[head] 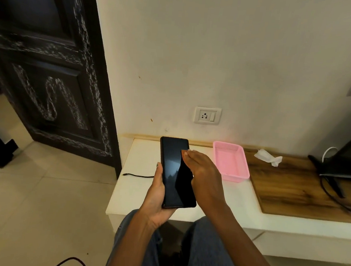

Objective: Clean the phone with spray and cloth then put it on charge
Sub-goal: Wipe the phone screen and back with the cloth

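Observation:
A black phone [172,170] with a dark screen is held upright over the white shelf [136,188]. My left hand [155,198] grips its lower part from the left, thumb along the edge. My right hand [200,174] lies with straight fingers against the phone's right side and screen; whether anything is under the palm is hidden. A black charging cable [138,175] lies on the shelf left of the phone, its plug end pointing left. A crumpled white cloth [269,157] lies on the wooden top at the back right. No spray bottle is visible.
An empty pink basket [238,175] stands right of the phone. A wall socket [207,115] sits above the shelf. The wooden surface [292,188] holds a dark screen stand with cables [335,166] at the right. A dark door [49,70] stands left. Another cable [72,261] lies on the floor.

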A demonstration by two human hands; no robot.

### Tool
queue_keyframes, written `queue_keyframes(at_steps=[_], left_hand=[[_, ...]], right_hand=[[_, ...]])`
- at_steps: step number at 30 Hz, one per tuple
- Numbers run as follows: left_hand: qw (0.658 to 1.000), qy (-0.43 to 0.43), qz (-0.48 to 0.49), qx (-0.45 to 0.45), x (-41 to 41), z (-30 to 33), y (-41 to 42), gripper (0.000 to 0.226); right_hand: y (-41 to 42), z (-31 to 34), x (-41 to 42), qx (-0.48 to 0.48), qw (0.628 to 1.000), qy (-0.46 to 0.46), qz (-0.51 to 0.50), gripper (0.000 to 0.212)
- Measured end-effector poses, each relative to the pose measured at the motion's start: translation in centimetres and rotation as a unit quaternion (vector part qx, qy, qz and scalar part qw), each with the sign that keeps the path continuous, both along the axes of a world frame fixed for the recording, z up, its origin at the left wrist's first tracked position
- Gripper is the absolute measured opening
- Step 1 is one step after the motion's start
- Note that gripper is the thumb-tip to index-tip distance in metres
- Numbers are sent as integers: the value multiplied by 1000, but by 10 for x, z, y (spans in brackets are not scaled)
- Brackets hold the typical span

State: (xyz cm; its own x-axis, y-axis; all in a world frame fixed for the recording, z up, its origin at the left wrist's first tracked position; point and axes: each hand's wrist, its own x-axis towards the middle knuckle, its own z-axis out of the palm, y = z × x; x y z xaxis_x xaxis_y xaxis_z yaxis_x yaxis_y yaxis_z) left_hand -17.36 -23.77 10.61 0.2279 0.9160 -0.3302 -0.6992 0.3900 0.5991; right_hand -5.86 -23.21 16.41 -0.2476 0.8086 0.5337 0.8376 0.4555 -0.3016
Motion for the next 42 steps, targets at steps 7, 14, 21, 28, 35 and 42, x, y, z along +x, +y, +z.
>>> queue_keyframes(at_steps=[7,14,21,28,35,42], left_hand=[[999,-12,23,-22,-5,-8,-4,55],[1000,13,0,-2,2,-3,-1,52],[1000,-3,17,-16,-10,-8,-2,63],[1000,-7,17,-5,1,-5,0,58],[999,-43,18,-10,-11,-13,-2,65],[998,-59,24,-17,-4,-10,0,66]], right_hand=[[-34,-30,4,4,999,-25,19,47],[-10,-9,8,-2,1000,3,1,49],[-44,-39,7,24,999,-12,18,41],[-26,-17,7,-9,1000,-9,-7,58],[-53,-42,7,20,1000,-13,4,30],[-54,-39,11,20,1000,-15,-18,33]])
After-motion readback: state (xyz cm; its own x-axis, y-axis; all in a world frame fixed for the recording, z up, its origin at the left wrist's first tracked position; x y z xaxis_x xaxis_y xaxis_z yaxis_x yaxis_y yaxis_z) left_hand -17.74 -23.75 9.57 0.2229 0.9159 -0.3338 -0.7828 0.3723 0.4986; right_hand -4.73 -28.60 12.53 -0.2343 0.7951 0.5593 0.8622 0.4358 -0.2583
